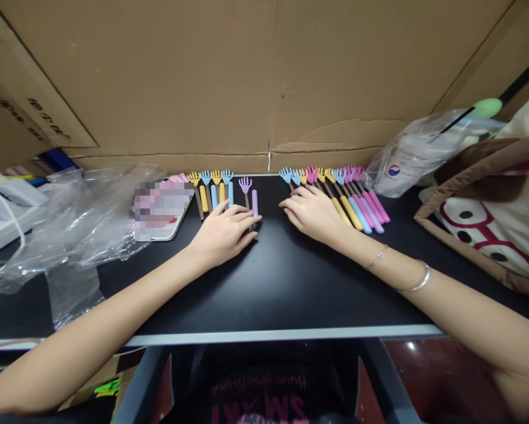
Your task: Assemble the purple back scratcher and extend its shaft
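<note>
1. Head view: purple claw-headed stick (245, 186), thin shaft (247, 201), at left hand (222, 232), lower part hidden.
2. Left half-open, right hand (312, 213) loosely curled over multicolored sticks (351, 213); can't tell if either grips.
3. Phone (169, 218), crumpled plastic (83, 221) outboard of left hand; bagged cup (409, 159) outboard of right.

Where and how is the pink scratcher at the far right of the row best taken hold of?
Probably by the near end of its pink handle, pinched, coming from the near right. The handle is slim and straight, its end points towards the person with bare table before it, while a lilac handle lies close on its left.
</note>
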Available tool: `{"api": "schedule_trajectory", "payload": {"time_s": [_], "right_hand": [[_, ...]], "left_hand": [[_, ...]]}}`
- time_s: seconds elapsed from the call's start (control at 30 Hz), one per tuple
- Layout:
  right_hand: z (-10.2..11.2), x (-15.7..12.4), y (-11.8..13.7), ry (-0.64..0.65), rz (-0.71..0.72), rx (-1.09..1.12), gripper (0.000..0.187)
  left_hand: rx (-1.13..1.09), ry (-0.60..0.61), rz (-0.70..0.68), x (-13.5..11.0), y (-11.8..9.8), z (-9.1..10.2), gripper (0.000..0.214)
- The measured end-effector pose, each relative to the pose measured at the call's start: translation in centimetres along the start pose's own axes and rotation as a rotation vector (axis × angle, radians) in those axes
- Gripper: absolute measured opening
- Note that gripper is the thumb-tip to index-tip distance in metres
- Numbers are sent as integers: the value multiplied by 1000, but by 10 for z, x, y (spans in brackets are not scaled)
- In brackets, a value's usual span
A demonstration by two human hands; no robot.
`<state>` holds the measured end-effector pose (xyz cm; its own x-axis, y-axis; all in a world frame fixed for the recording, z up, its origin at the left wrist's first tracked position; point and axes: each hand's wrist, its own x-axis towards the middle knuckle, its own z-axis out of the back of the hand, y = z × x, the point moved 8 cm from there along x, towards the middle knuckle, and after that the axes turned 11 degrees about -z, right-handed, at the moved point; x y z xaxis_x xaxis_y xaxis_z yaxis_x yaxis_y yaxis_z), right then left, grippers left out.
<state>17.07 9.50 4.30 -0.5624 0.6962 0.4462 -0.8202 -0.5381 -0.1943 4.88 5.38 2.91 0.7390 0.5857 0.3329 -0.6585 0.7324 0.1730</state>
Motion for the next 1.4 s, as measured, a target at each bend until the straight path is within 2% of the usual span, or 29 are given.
{"api": "schedule_trajectory", "payload": {"time_s": [0.2, 0.47, 0.7, 0.93, 1.13, 1.27, 1.4], "right_hand": [[2, -2, 9, -4, 14, 58, 34], [2, -5, 15, -23, 63, 91, 32], [5, -5, 17, 29, 65, 79, 28], [8, -3, 17, 89, 41, 75, 28], [2, -3, 10, 80, -1, 68, 22], [-3, -3, 3, 160, -51, 121, 20], [-3, -3, 0, 226, -57, 95, 29]], "left_hand": [[-87, 0, -93, 3, -17, 4, 35], [-226, 43, -338, 6, -42, 3, 36], [-219, 8, -459, 6, -55, 11, 27], [-177, -27, -499, 4, -62, 14, 26], [-149, -41, -490, 4, -63, 15, 27], [-174, 0, -447, 6, -56, 10, 32], [-198, 37, -375, 7, -43, 5, 34]]}}
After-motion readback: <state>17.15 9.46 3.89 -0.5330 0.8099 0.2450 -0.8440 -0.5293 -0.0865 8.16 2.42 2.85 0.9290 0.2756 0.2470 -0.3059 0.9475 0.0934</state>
